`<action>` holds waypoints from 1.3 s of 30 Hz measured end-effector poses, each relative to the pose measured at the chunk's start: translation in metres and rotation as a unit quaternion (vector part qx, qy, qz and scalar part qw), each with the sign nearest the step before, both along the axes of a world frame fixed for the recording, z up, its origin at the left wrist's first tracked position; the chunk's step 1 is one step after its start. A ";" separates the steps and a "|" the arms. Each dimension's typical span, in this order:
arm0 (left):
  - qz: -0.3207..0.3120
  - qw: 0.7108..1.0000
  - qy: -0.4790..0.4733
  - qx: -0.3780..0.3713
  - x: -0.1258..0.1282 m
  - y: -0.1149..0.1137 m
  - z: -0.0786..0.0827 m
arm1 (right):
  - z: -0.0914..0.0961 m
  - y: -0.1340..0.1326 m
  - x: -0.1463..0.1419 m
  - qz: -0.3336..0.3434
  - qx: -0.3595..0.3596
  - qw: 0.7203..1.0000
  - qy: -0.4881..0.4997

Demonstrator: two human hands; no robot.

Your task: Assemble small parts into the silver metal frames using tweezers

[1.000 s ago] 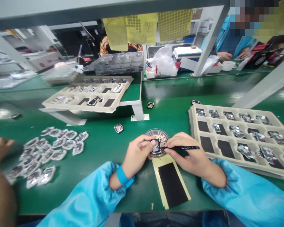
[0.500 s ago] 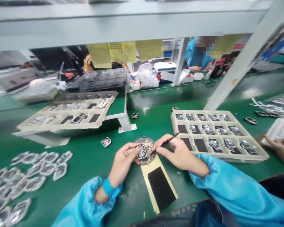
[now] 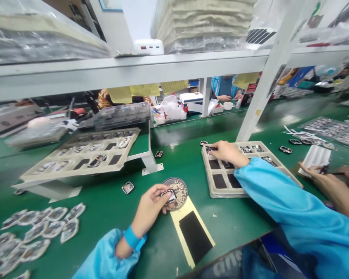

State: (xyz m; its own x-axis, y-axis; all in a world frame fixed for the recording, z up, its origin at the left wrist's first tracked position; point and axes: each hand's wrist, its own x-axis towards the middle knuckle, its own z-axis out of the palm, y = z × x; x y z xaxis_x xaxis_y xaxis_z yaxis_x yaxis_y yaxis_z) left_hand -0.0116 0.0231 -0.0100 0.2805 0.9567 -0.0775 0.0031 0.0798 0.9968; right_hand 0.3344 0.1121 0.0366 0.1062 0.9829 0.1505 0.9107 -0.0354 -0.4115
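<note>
My left hand [image 3: 151, 203] pinches a small rounded-square watch case [image 3: 169, 197] between thumb and fingers, above the edge of a round dish [image 3: 182, 188] full of tiny parts. My right hand [image 3: 228, 152] is closed on dark tweezers [image 3: 211, 148], which point into the far-left compartment of a cream tray [image 3: 225, 195]. Small electronic parts [image 3: 257, 148] lie in several of its compartments; my hand and sleeve hide others. Whether the tweezer tips grip a part, I cannot tell. Below the dish lies a yellow sheet with a black pad [image 3: 195, 237].
Many watch cases [image 3: 54, 228] lie at the left. Another tray [image 3: 49, 170] rests on a raised stand [image 3: 152, 166]. One loose case [image 3: 128, 187] sits left of the dish. A slanted post [image 3: 257, 104] rises behind the right tray. Another person's hand [image 3: 322, 180] is at the right.
My right hand has moved from the dish to the far-left part of the right tray with the tweezers. My left hand keeps the watch case, now tilted differently. The view has tipped up.
</note>
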 end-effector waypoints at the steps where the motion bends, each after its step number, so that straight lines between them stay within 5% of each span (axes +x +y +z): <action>1: 0.005 1.000 0.001 0.004 -0.001 0.001 -0.001 | -0.001 0.003 0.000 0.001 -0.002 1.000 -0.001; 8: 0.032 0.999 0.019 0.022 -0.004 -0.001 -0.002 | 0.020 -0.003 -0.008 0.013 0.029 0.997 0.072; 12: 0.051 0.999 0.007 -0.006 0.000 -0.006 0.002 | 0.027 -0.033 -0.052 0.081 0.047 0.982 0.166; 13: 0.056 0.998 0.004 -0.014 0.001 -0.007 0.003 | 0.025 -0.043 -0.068 0.116 0.039 0.971 0.204; 17: 0.071 0.997 -0.013 -0.039 0.002 -0.009 0.004 | 0.004 -0.080 -0.121 0.240 -0.054 0.845 0.474; 22: 0.081 0.993 -0.073 -0.044 0.002 -0.009 0.005 | -0.021 -0.097 -0.137 0.266 -0.151 0.795 0.524; 30: 0.056 0.988 -0.138 -0.039 0.001 -0.016 0.005 | -0.034 -0.101 -0.141 0.227 -0.157 0.814 0.511; 34: 0.061 0.989 -0.131 -0.016 0.000 -0.017 0.004 | -0.035 -0.102 -0.145 0.220 -0.166 0.802 0.530; 39: 0.069 0.994 -0.087 0.009 -0.001 -0.019 0.005 | -0.034 -0.102 -0.146 0.213 -0.151 0.819 0.510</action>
State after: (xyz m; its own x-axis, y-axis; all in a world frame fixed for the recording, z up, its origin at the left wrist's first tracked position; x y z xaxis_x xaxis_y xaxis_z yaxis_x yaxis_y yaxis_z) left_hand -0.0125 0.0037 -0.0047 0.1549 0.9877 -0.0225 -0.1787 0.0505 0.9826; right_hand 0.1887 0.0102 0.0029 -0.3375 0.9394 -0.0602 0.0542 -0.0445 -0.9975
